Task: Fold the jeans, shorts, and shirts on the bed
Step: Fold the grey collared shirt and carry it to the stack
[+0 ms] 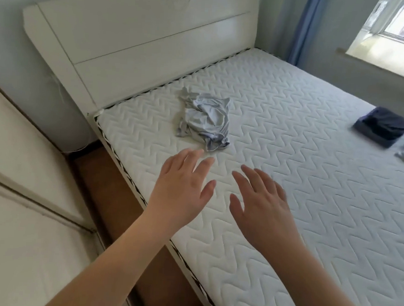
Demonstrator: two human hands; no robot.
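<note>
Bright daylight from window (401,25) top right, glare there; soft blur, wide-angle edge warp.

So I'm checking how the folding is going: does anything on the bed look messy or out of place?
Yes. A light grey garment lies crumpled in a heap near the headboard, unfolded, while the dark garment at the far right lies in a neat folded stack. Both hands hover open just short of the heap, holding nothing.
</note>
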